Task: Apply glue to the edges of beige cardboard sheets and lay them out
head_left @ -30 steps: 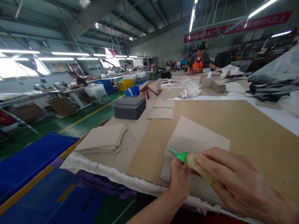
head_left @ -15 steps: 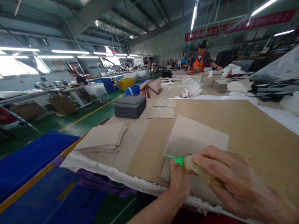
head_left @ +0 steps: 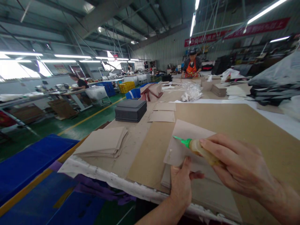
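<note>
R hand point(head_left: 241, 167) has its grip closed round a squeeze bottle point(head_left: 199, 148) w/ a green nozzle point(head_left: 186, 142), tip pointing at the L edge of a pale sheet point(head_left: 181, 151); can't tell if it's touching or just above. Small shiny dabs, prob. glue, sit near that edge, toward the near corner. L hand point(head_left: 181, 184) is at the sheet's near edge, fingers touching it; can't tell if that grip is pinched on it or only pressing. The sheet lies over a stack point(head_left: 166, 179) of similar ones, at the near side of the tabletop point(head_left: 131, 147).

Step in hand, I'd say: running glue up the L edge. Next move prob. calls for a steady squeeze, tip kept close to the edge, sheet held still.

Writing: red banner point(head_left: 257, 31) on the back wall, R end maybe "95%以上", rest too blurry. No label or brand I can read on the bottle.
</note>
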